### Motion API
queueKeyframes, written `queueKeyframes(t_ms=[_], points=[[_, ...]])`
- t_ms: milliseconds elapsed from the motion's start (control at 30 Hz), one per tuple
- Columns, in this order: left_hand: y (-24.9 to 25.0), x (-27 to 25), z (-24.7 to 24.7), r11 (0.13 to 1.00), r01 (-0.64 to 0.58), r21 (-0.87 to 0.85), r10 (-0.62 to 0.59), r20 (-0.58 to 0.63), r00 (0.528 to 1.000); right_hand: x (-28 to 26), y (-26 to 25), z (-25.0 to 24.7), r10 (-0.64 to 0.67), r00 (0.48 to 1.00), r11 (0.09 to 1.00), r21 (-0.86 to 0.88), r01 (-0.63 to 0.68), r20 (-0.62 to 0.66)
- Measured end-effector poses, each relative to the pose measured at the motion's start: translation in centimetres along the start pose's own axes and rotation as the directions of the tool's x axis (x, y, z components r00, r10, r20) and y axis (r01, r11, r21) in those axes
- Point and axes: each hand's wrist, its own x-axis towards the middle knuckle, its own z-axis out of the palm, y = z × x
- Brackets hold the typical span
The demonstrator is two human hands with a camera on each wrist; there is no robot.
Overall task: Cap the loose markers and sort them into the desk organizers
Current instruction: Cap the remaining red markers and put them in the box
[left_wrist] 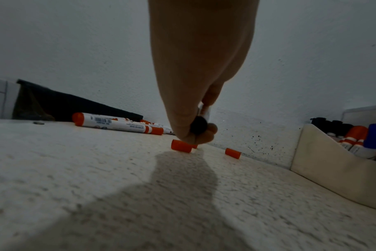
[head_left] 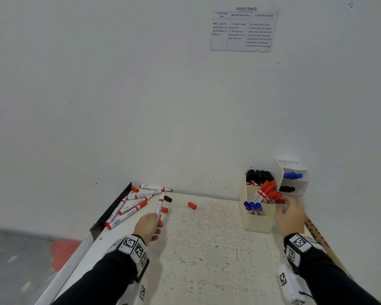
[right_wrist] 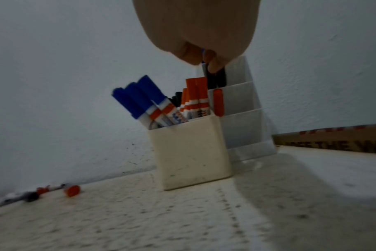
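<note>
My left hand (head_left: pixel 149 225) grips a white marker with a red band (head_left: pixel 160 203), which points away toward the wall. In the left wrist view its dark rear end (left_wrist: pixel 198 127) shows between my fingers, just above a loose red cap (left_wrist: pixel 181 146). Several more red markers (head_left: pixel 130 208) lie piled at the table's back left. Other loose caps lie nearby: red (head_left: pixel 191 205), red (head_left: pixel 164 209) and black (head_left: pixel 168 198). My right hand (head_left: pixel 291 213) hovers with relaxed fingers beside the white tiered organizer (head_left: pixel 295 166), near a red marker (right_wrist: pixel 217 102) in its lower tier. It holds nothing.
A cream organizer (head_left: pixel 259 223) with black, red and blue capped markers stands at the back right against the wall. The tiered organizer's upper tiers hold a blue marker (head_left: pixel 293 175) and a black one (head_left: pixel 286 189). A dark strip (head_left: pixel 117 205) edges the table's left side.
</note>
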Motion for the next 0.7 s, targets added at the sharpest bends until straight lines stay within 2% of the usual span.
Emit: queueKeyframes(t_ms=[100,167,233,300,400,433,500,567,600,633,667,700], points=[[-0.1,-0.4,-0.2,0.999,-0.028,-0.025,0.028,-0.001,1.0,-1.3,-1.8,0.5,-0.11,0.982,0.99,0.075,0.123,-0.155],[-0.1,-0.7,-0.6,0.998,-0.04,-0.058,0.039,-0.017,0.999,-2.3,-3.9,1.3,-0.228,0.955,0.961,0.114,0.252,-0.189],[-0.2,-0.9,-1.2,0.998,-0.052,-0.029,0.051,-0.04,0.998,-3.2,-6.1,2.5,-0.364,0.916,0.908,0.153,0.389,-0.168],[-0.3,-0.9,-2.1,0.998,-0.054,0.021,0.056,-0.067,0.996,-4.1,-8.3,3.9,-0.446,0.893,0.867,0.221,0.447,-0.055],[-0.5,-0.8,-3.7,0.998,-0.035,-0.046,0.032,-0.063,0.998,-6.0,-11.5,6.7,-0.436,0.858,0.876,0.347,0.336,0.27],[-0.5,-0.8,-4.4,0.997,-0.032,-0.066,0.029,-0.057,0.998,-6.7,-12.3,7.8,-0.413,0.815,0.894,0.353,0.277,0.407],[-0.6,-0.9,-5.7,0.997,-0.032,-0.077,0.028,-0.057,0.998,-8.2,-13.5,10.2,-0.367,0.659,0.93,0.281,0.238,0.656],[-0.9,-0.7,-6.9,0.997,-0.041,-0.073,0.036,-0.071,0.997,-9.4,-13.9,12.9,-0.319,0.467,0.93,0.178,0.32,0.825],[-1.0,-0.7,-7.4,0.997,-0.044,-0.064,0.039,-0.078,0.996,-10.0,-14.0,14.2,-0.287,0.394,0.92,0.137,0.366,0.873],[-1.1,-0.6,-7.9,0.998,-0.046,-0.049,0.041,-0.082,0.996,-10.5,-14.0,15.4,-0.25,0.352,0.913,0.099,0.396,0.902],[-1.2,-0.4,-8.2,0.998,-0.044,-0.037,0.041,-0.084,0.996,-10.7,-14.1,16.5,-0.21,0.338,0.908,0.055,0.415,0.917],[-1.3,-0.1,-8.5,0.999,-0.044,-0.027,0.041,-0.085,0.996,-10.8,-14.1,17.5,-0.177,0.351,0.906,0.013,0.423,0.919]])
